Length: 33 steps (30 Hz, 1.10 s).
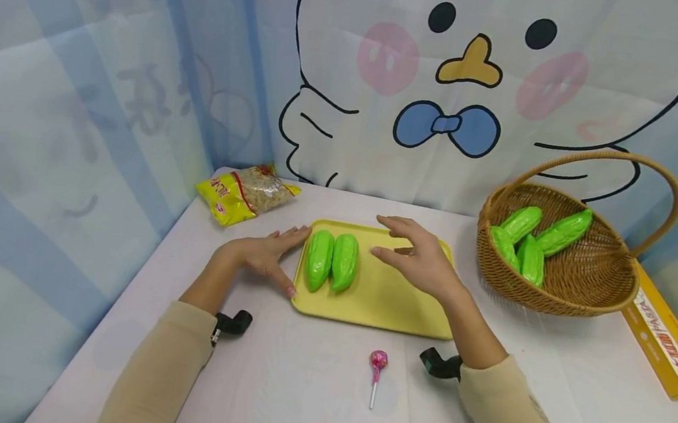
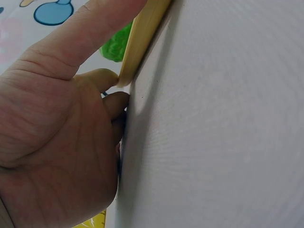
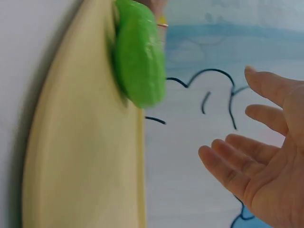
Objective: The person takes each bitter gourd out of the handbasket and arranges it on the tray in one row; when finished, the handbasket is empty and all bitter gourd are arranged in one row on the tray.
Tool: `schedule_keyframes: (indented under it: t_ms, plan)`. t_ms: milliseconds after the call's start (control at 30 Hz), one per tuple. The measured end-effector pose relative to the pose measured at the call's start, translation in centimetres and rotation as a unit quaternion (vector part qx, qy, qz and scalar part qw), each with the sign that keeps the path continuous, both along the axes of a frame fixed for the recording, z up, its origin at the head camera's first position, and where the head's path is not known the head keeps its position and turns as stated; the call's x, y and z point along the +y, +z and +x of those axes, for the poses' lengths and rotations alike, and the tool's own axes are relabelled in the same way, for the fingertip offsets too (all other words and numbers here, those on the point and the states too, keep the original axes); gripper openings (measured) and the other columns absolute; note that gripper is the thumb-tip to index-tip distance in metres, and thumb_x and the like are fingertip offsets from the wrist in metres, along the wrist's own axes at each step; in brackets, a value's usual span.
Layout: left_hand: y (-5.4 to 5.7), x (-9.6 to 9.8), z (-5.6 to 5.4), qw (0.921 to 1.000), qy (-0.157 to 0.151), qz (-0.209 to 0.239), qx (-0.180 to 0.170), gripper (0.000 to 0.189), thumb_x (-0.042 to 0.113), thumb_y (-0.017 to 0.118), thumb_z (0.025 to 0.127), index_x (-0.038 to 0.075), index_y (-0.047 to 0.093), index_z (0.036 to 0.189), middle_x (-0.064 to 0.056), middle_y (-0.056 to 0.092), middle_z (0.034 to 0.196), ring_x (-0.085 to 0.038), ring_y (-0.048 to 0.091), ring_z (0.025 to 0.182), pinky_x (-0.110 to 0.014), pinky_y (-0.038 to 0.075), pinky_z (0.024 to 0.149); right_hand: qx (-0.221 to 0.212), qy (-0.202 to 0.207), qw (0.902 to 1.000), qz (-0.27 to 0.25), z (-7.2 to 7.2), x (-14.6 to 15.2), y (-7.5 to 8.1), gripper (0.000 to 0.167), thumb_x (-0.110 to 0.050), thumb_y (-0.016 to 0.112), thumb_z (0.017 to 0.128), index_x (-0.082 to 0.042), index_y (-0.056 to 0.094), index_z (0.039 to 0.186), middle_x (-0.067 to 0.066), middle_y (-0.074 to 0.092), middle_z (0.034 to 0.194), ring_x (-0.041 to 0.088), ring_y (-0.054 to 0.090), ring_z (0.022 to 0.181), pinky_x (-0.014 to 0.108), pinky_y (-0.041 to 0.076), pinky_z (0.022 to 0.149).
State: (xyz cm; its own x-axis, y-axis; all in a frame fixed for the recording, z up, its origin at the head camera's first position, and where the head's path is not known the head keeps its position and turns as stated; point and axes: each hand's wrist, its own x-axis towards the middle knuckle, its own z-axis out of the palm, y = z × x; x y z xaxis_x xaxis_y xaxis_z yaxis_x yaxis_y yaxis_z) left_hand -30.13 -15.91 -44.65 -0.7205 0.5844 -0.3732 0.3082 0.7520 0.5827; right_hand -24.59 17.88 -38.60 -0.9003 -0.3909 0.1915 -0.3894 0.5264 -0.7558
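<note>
Two bright green, ridged, cucumber-like pieces, a left one [image 1: 319, 260] and a right one [image 1: 344, 262], lie side by side at the left of a yellow tray [image 1: 398, 298]. My left hand [image 1: 265, 256] is at the tray's left edge, thumb and fingers spread and touching the rim. In the left wrist view, the left hand [image 2: 61, 118] has its thumb along the tray's side. Over the right part of the tray hovers my right hand [image 1: 419, 258], its fingers apart and holding nothing. The right wrist view shows that hand [image 3: 266, 152] away from the green pieces.
A wicker basket [image 1: 588, 273] with several similar green pieces stands at the right, beside an orange-yellow box [image 1: 676, 338]. A yellow snack bag [image 1: 245, 192] lies at the back left. Near the front is a pink lollipop [image 1: 379, 361]. A printed curtain [image 1: 384, 160] hangs behind the table.
</note>
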Motion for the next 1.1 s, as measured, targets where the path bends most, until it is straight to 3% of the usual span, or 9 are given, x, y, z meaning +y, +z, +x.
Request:
schedule_keyframes:
  t_ms: [233,567,667,867,967,1100]
  plan:
    - [0.2,-0.1,0.2,1.0000,0.001,-0.004,0.001,0.143,0.060,0.092,0.068,0.028,-0.004,0.169,-0.001,-0.007,0.177,-0.033,-0.009,0.163,-0.059,-0.003,0.131,0.057,-0.033,0.9975,-0.024,0.8,2.5,2.0,0.058,-0.022,0.074,0.098,-0.015,0.054,0.153,0.011,0.050,0.158,0.040,0.053,0.138,0.060,0.054,0.105]
    - [0.0,-0.1,0.1,1.0000,0.002,-0.003,0.001,0.144,0.061,0.092,0.067,0.029,-0.004,0.169,0.001,-0.007,0.177,-0.031,-0.009,0.163,-0.058,-0.003,0.131,0.099,-0.079,0.9911,-0.041,1.8,5.5,4.0,0.058,-0.015,0.074,0.097,-0.015,0.055,0.152,0.012,0.051,0.157,0.039,0.054,0.136,0.061,0.051,0.107]
    - [0.0,0.0,0.1,1.0000,-0.003,-0.003,0.003,0.143,0.060,0.092,0.068,0.029,-0.004,0.169,0.002,-0.007,0.177,-0.028,-0.009,0.163,-0.056,-0.003,0.132,0.111,-0.104,0.9876,-0.040,2.2,6.3,4.7,0.059,-0.014,0.075,0.097,-0.016,0.055,0.152,0.011,0.053,0.155,0.035,0.056,0.133,0.051,0.053,0.109]
    - [0.2,0.0,0.1,1.0000,0.003,-0.003,-0.003,0.143,0.059,0.093,0.067,0.029,-0.004,0.169,0.001,-0.008,0.177,-0.031,-0.009,0.163,-0.058,-0.003,0.132,0.127,-0.139,0.9804,-0.056,2.5,8.2,5.6,0.057,-0.012,0.076,0.096,-0.015,0.058,0.150,0.011,0.058,0.146,0.010,0.058,0.120,0.008,0.050,0.096]
    - [0.3,0.1,0.2,0.9999,0.006,-0.004,-0.008,0.143,0.059,0.093,0.067,0.030,-0.004,0.169,0.001,-0.008,0.177,-0.032,-0.010,0.163,-0.058,-0.003,0.131,0.136,-0.145,0.9774,-0.073,2.6,9.2,5.8,0.055,-0.008,0.075,0.095,-0.012,0.059,0.148,0.006,0.059,0.141,0.001,0.057,0.114,0.005,0.049,0.093]
    - [0.5,0.1,0.3,0.9999,0.007,-0.003,-0.011,0.143,0.058,0.093,0.067,0.030,-0.004,0.169,0.001,-0.008,0.177,-0.032,-0.010,0.163,-0.059,-0.004,0.131,0.126,-0.178,0.9720,-0.088,2.8,10.8,6.1,0.050,-0.012,0.075,0.097,-0.011,0.062,0.145,-0.002,0.059,0.143,0.004,0.058,0.117,0.006,0.048,0.092]
